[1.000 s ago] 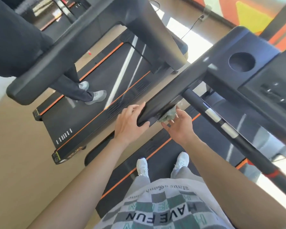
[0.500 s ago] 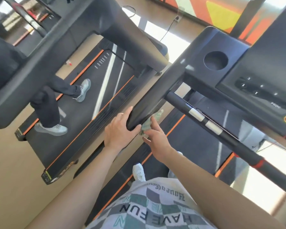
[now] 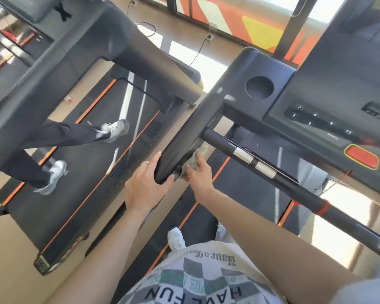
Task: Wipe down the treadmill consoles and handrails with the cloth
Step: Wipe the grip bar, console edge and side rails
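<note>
The left hand (image 3: 146,185) still grips the handrail (image 3: 184,141) end at frame centre; the right hand (image 3: 199,172) keeps the cloth (image 3: 193,160) pressed to its side.

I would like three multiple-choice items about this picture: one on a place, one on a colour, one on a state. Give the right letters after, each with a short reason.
1. Where is the cloth?
A. in the cup holder
B. pressed against the inner side of the handrail end
C. on the floor

2. What colour is the large button on the console?
A. orange-red
B. blue
C. white

3. What is the left hand doing?
A. hanging free
B. pressing console keys
C. gripping the handrail end

Answers:
1 B: the right hand holds it against the rail.
2 A: it is orange-red with a yellow rim.
3 C: its thumb and fingers wrap the black tip.
</note>
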Action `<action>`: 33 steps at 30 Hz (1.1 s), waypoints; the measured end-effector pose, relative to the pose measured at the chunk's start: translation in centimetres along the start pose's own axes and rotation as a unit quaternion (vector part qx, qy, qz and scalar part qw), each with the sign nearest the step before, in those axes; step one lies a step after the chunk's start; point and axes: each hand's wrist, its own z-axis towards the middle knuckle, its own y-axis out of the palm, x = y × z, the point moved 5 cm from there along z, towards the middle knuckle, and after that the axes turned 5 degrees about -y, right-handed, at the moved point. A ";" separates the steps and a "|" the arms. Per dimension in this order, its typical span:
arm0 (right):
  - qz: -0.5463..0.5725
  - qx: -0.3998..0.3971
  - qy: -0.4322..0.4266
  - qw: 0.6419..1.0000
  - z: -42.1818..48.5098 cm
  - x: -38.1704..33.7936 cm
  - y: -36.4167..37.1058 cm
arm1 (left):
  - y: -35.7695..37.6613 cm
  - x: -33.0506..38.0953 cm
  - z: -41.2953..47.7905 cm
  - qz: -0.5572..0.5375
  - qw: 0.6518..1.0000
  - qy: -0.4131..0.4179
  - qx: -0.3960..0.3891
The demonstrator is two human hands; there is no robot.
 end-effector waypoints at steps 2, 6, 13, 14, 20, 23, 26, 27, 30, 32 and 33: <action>0.036 -0.024 0.021 0.999 -0.8 0.3 -0.2 | 0.0 0.0 0.0 -0.002 1.000 -0.001 -0.003; 0.011 -0.060 -0.077 0.995 -2.9 -3.1 -1.8 | 0.1 0.0 -0.1 -0.004 1.000 -0.007 -0.007; -0.359 0.076 -0.371 0.853 -2.4 -14.2 -8.4 | -0.2 0.1 -0.4 0.002 1.000 -0.002 -0.003; -0.411 0.071 -0.368 0.831 -1.5 -14.4 -8.5 | -0.3 0.2 -0.4 0.004 1.000 -0.003 -0.002; -0.560 -0.029 -0.405 0.722 1.7 -11.3 -5.6 | -0.2 0.1 -0.2 0.006 1.000 -0.002 -0.004; -0.586 -0.011 -0.410 0.699 2.3 -11.3 -5.8 | 0.0 0.2 -0.2 0.007 1.000 0.001 -0.002; -0.586 -0.004 -0.394 0.709 1.9 -11.2 -7.0 | 0.1 0.0 -0.3 -0.001 1.000 -0.009 -0.009; -0.583 0.001 -0.389 0.713 1.5 -11.2 -7.6 | 0.0 0.0 -0.2 -0.014 1.000 -0.017 -0.012; -0.590 0.017 -0.360 0.722 0.5 -10.6 -9.8 | -0.3 0.8 0.8 -0.028 0.998 -0.043 -0.022; -0.603 0.024 -0.328 0.726 -0.2 -10.2 -11.7 | -0.5 2.2 2.0 -0.001 0.998 -0.053 -0.024; -0.608 0.027 -0.313 0.729 -0.5 -10.0 -12.8 | -0.5 3.1 2.6 0.009 0.998 -0.052 -0.024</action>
